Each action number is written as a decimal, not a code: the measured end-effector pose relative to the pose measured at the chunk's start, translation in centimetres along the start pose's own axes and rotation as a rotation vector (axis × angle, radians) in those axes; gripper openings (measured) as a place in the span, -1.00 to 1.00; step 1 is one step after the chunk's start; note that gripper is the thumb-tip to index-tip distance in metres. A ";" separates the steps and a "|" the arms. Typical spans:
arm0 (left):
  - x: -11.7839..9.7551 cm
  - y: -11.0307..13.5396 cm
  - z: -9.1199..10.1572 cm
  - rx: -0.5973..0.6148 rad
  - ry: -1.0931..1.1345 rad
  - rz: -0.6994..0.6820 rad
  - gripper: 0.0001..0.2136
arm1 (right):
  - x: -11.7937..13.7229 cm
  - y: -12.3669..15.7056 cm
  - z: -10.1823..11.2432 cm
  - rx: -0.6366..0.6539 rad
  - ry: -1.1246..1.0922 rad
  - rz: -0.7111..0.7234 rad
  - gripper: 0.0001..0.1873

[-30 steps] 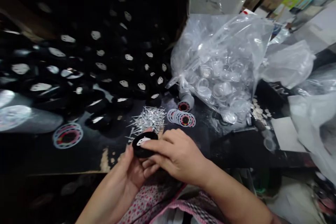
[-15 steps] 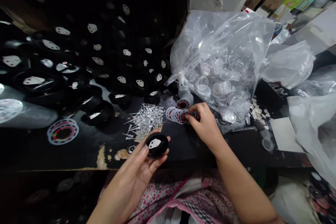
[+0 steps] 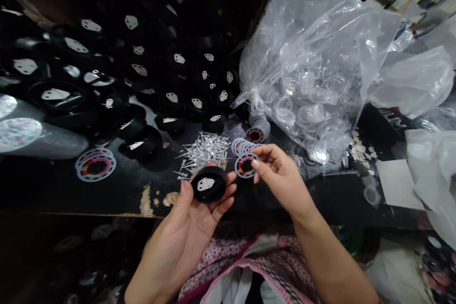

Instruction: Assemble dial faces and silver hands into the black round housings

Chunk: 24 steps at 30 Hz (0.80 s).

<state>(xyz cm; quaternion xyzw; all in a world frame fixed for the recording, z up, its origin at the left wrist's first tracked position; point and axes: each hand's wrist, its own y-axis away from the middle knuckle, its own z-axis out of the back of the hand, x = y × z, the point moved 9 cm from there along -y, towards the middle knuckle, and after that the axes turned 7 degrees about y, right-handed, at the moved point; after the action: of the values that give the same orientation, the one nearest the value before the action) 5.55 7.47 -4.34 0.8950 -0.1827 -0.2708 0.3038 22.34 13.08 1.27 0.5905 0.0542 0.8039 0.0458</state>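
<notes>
My left hand (image 3: 194, 216) cradles a round black gauge housing (image 3: 217, 189), its open side up, with a white two-holed plate (image 3: 205, 184) inside. Between thumb and fingers of my right hand (image 3: 276, 171) is a printed dial disc (image 3: 244, 165), black in the middle with a red and yellow arc and a pale rim. It is held just above the bench, to the right of the housing. Behind it lies a fanned row of similar dial discs (image 3: 238, 146). A heap of small white pointers (image 3: 206, 149) sits beyond the housing.
Many black housings (image 3: 171, 97) fill the back left. A clear bag of transparent rings (image 3: 309, 80) stands at the back right, beside a stack of dials (image 3: 257, 134). Two or more loose dials (image 3: 95, 165) lie left, near a plastic-wrapped roll (image 3: 46, 137). A white card (image 3: 399, 185) lies right.
My right hand has lifted a dial disc off the fanned row and brought it toward me. My left hand has tilted the housing and opened its palm more. The view has shifted slightly.
</notes>
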 end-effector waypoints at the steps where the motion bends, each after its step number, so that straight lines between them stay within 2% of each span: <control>1: -0.2 0.0 -0.1 0.000 0.010 -0.011 -0.64 | -0.1 0.3 -1.1 0.064 -0.059 -0.035 -0.78; 3: -0.7 0.1 -0.1 -0.005 0.002 -0.064 -0.66 | -0.2 0.8 -2.3 0.133 -0.110 -0.069 -0.73; 5: -1.2 0.1 0.0 -0.010 -0.033 -0.119 -0.66 | 0.0 1.0 -2.2 0.112 -0.081 -0.059 -0.77; 9: -0.4 0.0 -0.2 0.030 -0.094 -0.084 -0.69 | 1.9 1.7 -0.7 -0.029 0.101 0.089 -0.85; 12: 0.6 0.1 -0.7 0.095 -0.138 -0.038 -0.73 | 3.7 2.4 -1.5 0.011 0.207 0.216 -0.79; 14: 0.9 0.3 -1.0 0.136 -0.178 -0.046 -0.71 | 4.2 2.7 -2.2 0.028 0.260 0.246 -0.79; 19: 1.0 0.4 -1.0 0.158 -0.250 -0.106 -0.70 | 2.3 2.7 -2.3 -0.006 0.232 0.087 -0.95; 24: 1.2 0.2 -0.7 0.157 -0.277 -0.126 -0.69 | 0.8 2.7 -2.7 0.040 0.022 -0.041 -0.91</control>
<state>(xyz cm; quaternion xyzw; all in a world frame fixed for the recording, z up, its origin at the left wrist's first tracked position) 6.84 7.06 -4.21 0.8797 -0.1871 -0.3949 0.1874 19.53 10.40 1.67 0.5811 0.0830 0.8081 0.0500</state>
